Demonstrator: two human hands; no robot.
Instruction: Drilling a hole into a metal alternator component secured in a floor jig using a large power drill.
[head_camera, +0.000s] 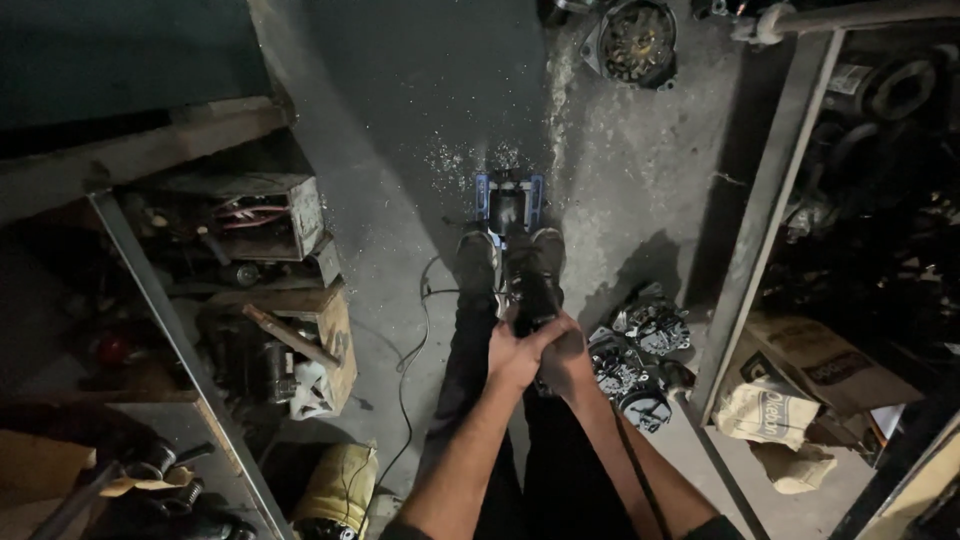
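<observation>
I stand on a concrete floor and look straight down. My left hand and my right hand are clasped side by side around the top of a dark power tool that stands upright between my shoes. The tool's lower end sits in a blue-framed base on the floor, just ahead of my toes. Pale metal shavings lie scattered around that base. My forearms hide the tool's upper part.
Several grey alternator-like parts lie right of my feet; another round one lies ahead. A cable runs along the floor on the left. Cluttered metal shelves with wooden boxes stand left, a rack with a cardboard box right.
</observation>
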